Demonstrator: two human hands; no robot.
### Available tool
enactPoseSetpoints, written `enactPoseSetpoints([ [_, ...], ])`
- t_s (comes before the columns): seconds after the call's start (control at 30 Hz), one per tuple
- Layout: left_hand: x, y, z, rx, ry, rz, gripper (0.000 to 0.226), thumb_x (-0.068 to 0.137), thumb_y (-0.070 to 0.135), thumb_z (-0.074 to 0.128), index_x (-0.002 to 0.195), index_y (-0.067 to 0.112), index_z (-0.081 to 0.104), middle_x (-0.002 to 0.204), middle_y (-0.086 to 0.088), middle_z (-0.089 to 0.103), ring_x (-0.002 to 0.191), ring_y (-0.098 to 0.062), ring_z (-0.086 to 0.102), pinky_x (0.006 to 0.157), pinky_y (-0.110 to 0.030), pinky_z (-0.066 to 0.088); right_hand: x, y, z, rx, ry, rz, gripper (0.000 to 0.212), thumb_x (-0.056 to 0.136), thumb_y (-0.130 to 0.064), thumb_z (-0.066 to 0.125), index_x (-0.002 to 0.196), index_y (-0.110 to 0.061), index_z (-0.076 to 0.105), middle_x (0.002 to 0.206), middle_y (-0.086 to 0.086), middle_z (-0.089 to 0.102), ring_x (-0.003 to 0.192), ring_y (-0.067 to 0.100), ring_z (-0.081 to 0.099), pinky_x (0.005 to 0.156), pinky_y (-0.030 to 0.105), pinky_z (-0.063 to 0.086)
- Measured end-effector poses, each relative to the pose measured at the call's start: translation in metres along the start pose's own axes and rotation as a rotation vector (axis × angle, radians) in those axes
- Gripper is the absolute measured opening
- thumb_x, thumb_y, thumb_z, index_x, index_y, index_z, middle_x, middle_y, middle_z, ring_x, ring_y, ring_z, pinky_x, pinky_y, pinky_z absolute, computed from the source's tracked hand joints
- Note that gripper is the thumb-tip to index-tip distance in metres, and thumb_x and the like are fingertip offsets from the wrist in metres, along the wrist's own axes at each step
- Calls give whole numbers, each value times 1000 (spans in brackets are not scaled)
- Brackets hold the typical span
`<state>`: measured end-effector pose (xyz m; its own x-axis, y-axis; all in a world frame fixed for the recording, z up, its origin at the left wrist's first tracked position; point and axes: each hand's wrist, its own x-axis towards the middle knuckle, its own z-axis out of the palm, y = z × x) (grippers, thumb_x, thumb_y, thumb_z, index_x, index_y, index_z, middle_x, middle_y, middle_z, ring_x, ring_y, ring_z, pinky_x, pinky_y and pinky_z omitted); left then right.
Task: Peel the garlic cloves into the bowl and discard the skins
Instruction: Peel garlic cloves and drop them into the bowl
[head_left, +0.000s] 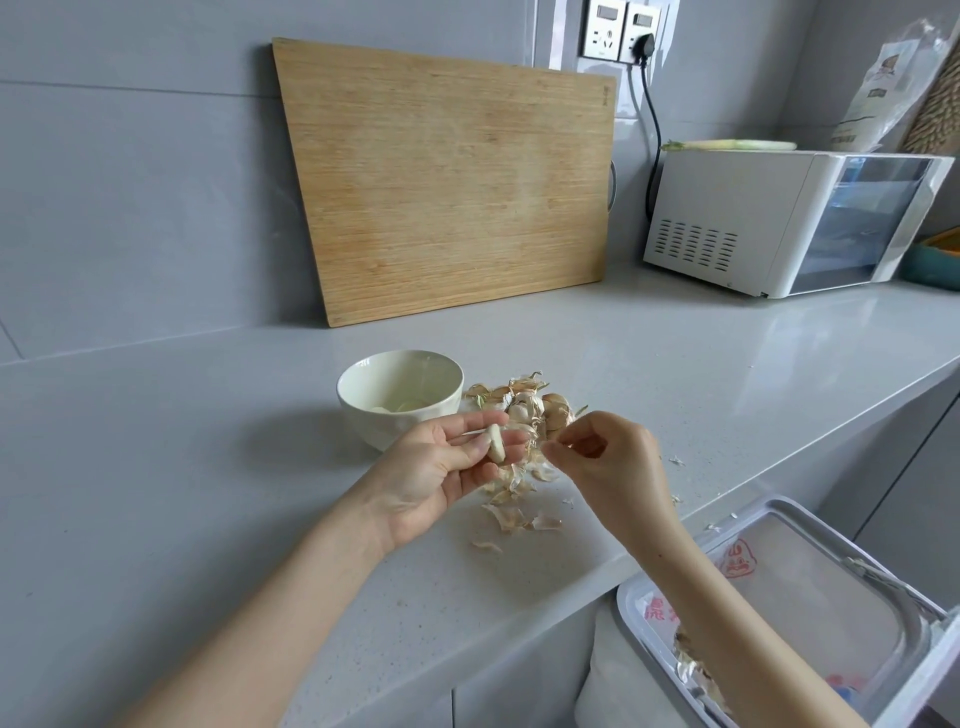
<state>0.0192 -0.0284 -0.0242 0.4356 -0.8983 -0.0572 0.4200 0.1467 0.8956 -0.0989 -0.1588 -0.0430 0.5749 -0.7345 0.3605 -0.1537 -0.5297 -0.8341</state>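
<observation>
**Garlic peeling: clove nearly bare, skin coming away**

1. Left hand: palm up, thumb pressing a clove against the fingers. The clove looks pale and mostly stripped.
2. Right hand: fingers curled, thumb and forefinger pinched together just beside the clove, seemingly on a shred of skin; the shred is small and hard to make out.
3. Bowl: cream, on the tabletop just behind the left hand; a few peeled cloves lie inside.
4. Pile: unpeeled garlic and husks mixed, right of the bowl and behind the hands.
5. Loose skins: scattered on the tabletop below the hands, toward its front edge.
6. Bin: open and lined, below the tabletop edge under the right forearm; some skins already inside.
7. Board: leaning on the wall, unused.

Step in hand (judged): the last skin is being stripped from one clove. Next: the clove goes a short way forward into the bowl and the shred goes to the bin; the pile and the loose skins remain to be dealt with.
</observation>
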Motion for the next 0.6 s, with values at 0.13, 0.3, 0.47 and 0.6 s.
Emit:
enactPoseSetpoints([
  [0.13, 0, -1, 1, 62, 29, 26, 21, 89, -6, 48, 105, 2, 60, 96, -10, 72, 82, -15, 70, 58, -15, 52, -5, -6, 1, 37, -17, -101, 15, 81, -8, 69, 73, -21, 69, 58, -16, 61, 55, 0, 52, 55, 10, 37],
  [0.3, 0, -4, 1, 184, 81, 65, 19, 81, 1, 60, 99, 9, 61, 80, 1, 72, 69, -3, 64, 58, -15, 51, -12, -22, 9, 14, -107, -173, 14, 86, -25, 66, 81, -16, 75, 46, -16, 51, 47, 1, 45, 50, 13, 32],
  [0.47, 0, -4, 1, 253, 85, 88, 17, 82, 3, 61, 96, 12, 63, 79, 3, 72, 68, -1, 62, 58, -15, 49, -12, -25, 13, -17, -127, -149, 17, 89, -20, 62, 80, -13, 74, 41, -17, 49, 44, 0, 45, 47, 13, 32],
  [0.6, 1, -5, 1, 235, 70, 105, 18, 82, 1, 61, 97, 9, 66, 84, -3, 73, 74, -7, 66, 65, -18, 53, -11, -26, 13, -36, -127, -149, 18, 88, -17, 61, 76, -10, 74, 45, -10, 47, 44, 2, 44, 46, 14, 32],
])
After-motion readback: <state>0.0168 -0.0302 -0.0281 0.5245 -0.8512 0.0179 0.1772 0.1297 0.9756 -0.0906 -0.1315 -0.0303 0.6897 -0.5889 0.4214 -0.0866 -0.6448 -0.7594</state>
